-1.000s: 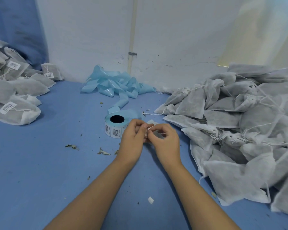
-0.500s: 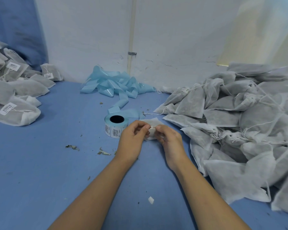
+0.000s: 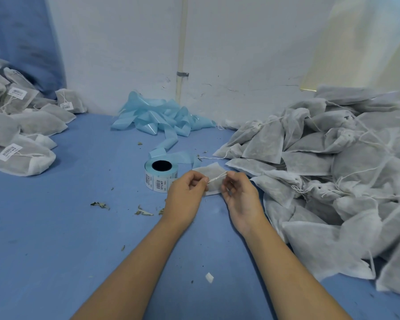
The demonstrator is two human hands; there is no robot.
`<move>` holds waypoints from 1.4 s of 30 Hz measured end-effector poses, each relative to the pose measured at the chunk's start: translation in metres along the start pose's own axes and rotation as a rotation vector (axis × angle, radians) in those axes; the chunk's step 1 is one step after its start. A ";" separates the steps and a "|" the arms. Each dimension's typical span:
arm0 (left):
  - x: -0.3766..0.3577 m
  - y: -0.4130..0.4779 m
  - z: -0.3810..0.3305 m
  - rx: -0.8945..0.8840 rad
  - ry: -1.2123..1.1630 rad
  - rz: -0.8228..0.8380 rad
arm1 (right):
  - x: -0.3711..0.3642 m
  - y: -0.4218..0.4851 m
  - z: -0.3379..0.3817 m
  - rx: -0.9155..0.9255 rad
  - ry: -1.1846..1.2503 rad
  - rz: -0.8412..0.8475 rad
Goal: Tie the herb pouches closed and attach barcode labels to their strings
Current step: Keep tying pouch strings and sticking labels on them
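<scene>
A small white herb pouch (image 3: 211, 174) lies flat on the blue surface just past my hands. Its white string (image 3: 217, 176) is stretched between my fingers. My left hand (image 3: 186, 195) pinches one end and my right hand (image 3: 239, 192) pinches the other, a short gap apart above the pouch. A roll of barcode labels (image 3: 161, 175) on blue backing stands just left of my left hand. A big heap of unlabelled pouches (image 3: 333, 162) fills the right side. Labelled pouches (image 3: 21, 135) are piled at the far left.
Spent blue backing tape (image 3: 159, 118) is heaped by the white wall, trailing back to the roll. Dried leaf bits (image 3: 99, 205) and a white paper scrap (image 3: 209, 277) lie on the blue surface (image 3: 67, 227). A pipe (image 3: 181, 54) runs up the wall.
My hands have drawn apart, pulling the string taut between them. The pouch, hidden behind my hands before, now lies in view beyond them.
</scene>
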State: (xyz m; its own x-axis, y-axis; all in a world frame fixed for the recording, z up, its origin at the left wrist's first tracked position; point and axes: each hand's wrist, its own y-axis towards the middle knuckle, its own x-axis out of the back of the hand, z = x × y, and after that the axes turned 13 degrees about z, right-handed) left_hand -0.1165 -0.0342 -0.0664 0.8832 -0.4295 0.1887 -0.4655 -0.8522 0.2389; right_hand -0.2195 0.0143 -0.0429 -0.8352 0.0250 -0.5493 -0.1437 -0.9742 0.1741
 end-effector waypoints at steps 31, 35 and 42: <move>0.018 0.009 -0.029 0.017 -0.366 -0.322 | -0.001 -0.002 -0.007 -0.272 0.188 0.410; 0.021 0.009 -0.028 0.047 -0.504 -0.306 | -0.002 0.002 -0.009 -0.187 0.164 0.239; 0.024 0.012 -0.029 0.111 -0.717 -0.292 | -0.002 0.006 -0.016 -0.048 -0.105 -0.059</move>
State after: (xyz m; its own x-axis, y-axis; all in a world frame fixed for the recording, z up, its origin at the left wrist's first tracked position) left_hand -0.1028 -0.0455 -0.0311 0.8086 -0.2396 -0.5374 -0.2336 -0.9690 0.0806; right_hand -0.2104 0.0053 -0.0537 -0.8772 0.1037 -0.4687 -0.1711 -0.9798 0.1035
